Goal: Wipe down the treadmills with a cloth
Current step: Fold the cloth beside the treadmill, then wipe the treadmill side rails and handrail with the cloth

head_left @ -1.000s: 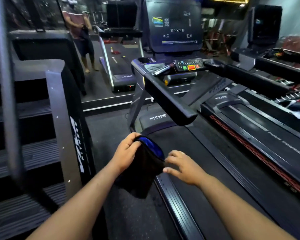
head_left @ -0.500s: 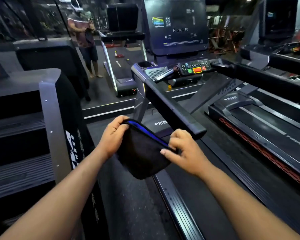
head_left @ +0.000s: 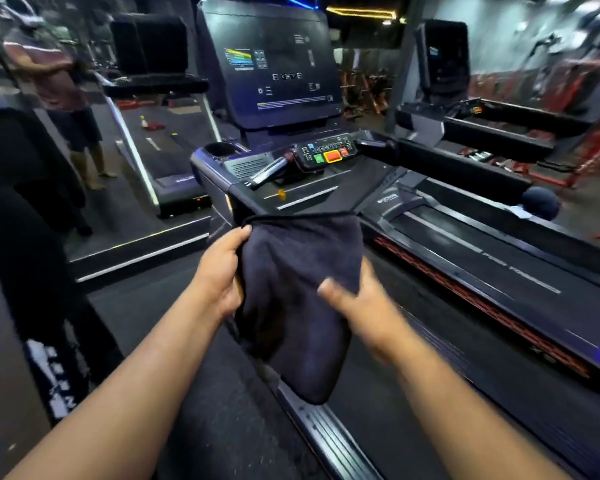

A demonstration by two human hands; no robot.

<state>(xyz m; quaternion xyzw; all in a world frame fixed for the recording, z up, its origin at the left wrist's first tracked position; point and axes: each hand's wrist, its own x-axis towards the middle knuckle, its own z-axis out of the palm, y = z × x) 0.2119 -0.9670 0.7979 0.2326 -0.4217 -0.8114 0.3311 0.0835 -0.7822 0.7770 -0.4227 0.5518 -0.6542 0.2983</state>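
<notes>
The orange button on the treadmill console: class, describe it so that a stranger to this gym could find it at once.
Start at the big dark screen of the nearest treadmill. Just below it sits a small black keypad panel. The orange button is the largest key on the panel's lower row, with a green button on its left and a smaller red one on its right.

- Left hand (head_left: 222,271): forearm reaching forward, thumb up, fingers curled in a grip.
- Right hand (head_left: 364,303): blurred, forearm extended, fingers loosely bent; grip unclear.
</notes>
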